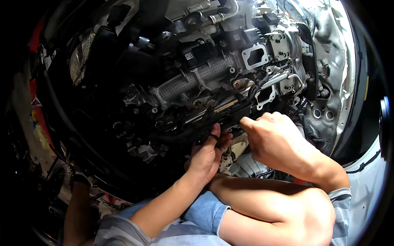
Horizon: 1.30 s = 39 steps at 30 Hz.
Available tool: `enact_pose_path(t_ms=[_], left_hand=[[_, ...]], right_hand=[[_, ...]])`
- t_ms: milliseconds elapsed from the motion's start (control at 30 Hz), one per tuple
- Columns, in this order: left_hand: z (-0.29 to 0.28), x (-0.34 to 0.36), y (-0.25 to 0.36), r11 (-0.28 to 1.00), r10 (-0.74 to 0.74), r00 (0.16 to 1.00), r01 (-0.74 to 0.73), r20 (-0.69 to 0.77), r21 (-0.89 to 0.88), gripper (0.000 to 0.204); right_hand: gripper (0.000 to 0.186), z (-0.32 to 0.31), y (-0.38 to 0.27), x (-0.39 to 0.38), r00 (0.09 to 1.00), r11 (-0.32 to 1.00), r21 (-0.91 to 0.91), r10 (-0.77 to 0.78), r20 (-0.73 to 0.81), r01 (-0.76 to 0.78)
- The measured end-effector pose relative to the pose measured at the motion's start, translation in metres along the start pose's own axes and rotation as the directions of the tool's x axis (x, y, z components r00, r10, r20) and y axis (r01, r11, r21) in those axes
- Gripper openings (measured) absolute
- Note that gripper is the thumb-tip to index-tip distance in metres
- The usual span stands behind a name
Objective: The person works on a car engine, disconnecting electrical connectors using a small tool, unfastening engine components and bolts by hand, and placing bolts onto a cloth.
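Note:
Over the near side of an exposed engine (176,88), my left hand (205,159) is raised with its thumb up and its fingers curled. A thin black cable (214,136) lies between the thumb and fingers. To its right, my right hand (273,137) is closed, palm down, with its index finger pointing left toward the black wiring. Whatever its fingertips hold is hidden. Just above both hands runs a dark wiring channel (240,114). A pale metal port flange (271,98) sits right above my right hand.
A second port flange (246,59) lies farther back, near a silver pipe (279,78). Silver body metal (336,74) borders the bay at right. My bare bent leg (283,209) rests below my hands. A shadowed bare limb (80,205) shows at lower left.

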<state>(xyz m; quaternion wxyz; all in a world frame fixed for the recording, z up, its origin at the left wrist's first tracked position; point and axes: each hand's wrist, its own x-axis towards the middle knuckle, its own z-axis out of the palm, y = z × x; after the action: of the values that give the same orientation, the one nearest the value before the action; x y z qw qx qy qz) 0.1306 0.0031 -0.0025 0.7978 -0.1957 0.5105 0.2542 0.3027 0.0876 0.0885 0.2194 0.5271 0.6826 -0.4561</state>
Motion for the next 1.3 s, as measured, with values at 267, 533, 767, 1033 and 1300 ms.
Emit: enact_pose_path(t_ms=[267, 533, 767, 1033, 1300], left_hand=[[0.024, 0.0, -0.007, 0.992, 0.129, 0.969, -0.13, -0.213, 0.008, 0.017], [0.026, 0.005, -0.011, 0.982, 0.18, 0.953, -0.19, -0.245, -0.02, 0.017], [0.023, 0.001, -0.009, 0.965, 0.26, 0.923, -0.257, -0.283, 0.048, 0.015], [-0.012, -0.018, -0.009, 0.96, 0.191, 0.956, -0.134, -0.223, 0.246, 0.016], [0.001, -0.082, 0.059, 0.594, 0.008, 0.991, 0.102, -0.133, 0.798, 0.023]], right_hand=[[0.009, 0.001, 0.007, 0.012, 0.997, 0.936, 0.342, 0.08, 0.017, -0.081], [0.024, 0.03, 0.03, 0.014, 0.981, 0.771, 0.609, 0.181, 0.066, -0.183], [0.025, 0.039, 0.038, 0.022, 0.973, 0.6, 0.766, 0.124, 0.197, -0.231], [0.011, 0.073, 0.039, -0.014, 0.973, 0.804, 0.577, -0.009, -0.23, 0.143], [0.047, 0.076, 0.071, 0.028, 0.629, -0.082, 0.947, 0.764, -0.142, 0.312]])
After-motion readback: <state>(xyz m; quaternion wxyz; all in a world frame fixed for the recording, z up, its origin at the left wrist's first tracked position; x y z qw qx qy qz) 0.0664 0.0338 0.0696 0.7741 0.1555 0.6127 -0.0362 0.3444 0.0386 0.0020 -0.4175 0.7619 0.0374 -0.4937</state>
